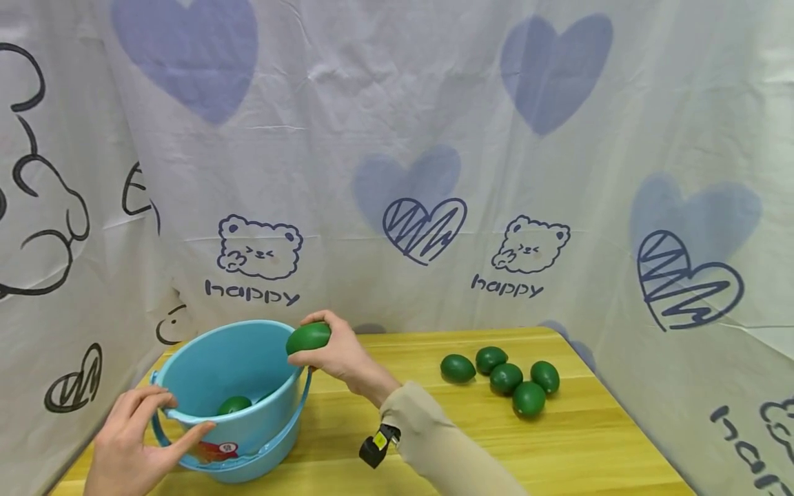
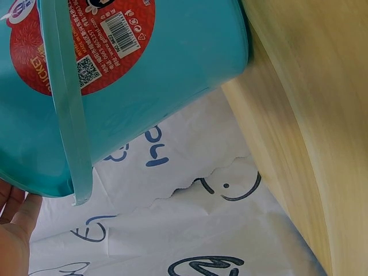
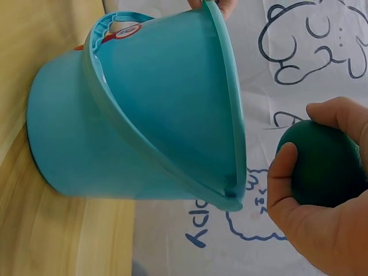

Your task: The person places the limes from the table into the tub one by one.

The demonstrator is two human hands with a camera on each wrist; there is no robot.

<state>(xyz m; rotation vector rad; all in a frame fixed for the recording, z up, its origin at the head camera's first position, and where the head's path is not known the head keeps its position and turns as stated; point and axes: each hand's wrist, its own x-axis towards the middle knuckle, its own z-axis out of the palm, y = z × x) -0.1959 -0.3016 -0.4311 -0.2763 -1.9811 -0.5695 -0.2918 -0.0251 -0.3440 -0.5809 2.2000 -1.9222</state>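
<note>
A light blue bucket [image 1: 254, 432] with a red label stands upright at the left of the table, its handle hanging down. My left hand [image 1: 133, 430] grips the near-left rim, fingers over the edge and thumb along the outer wall. In my right hand [image 1: 341, 351] is a dark green, smooth oval fruit [image 3: 319, 164], pinched between thumb and fingers. This hand is at the bucket's right rim, with the fruit overlapping the rim in the head view. Inside the bucket lies another green fruit [image 1: 234, 405], partly hidden by the near wall.
Several more green oval fruits [image 1: 506, 379] lie grouped on the right half of the yellow wooden table [image 1: 384, 413]. A white curtain [image 1: 335, 172] printed with hearts and bears hangs behind the table and along both sides.
</note>
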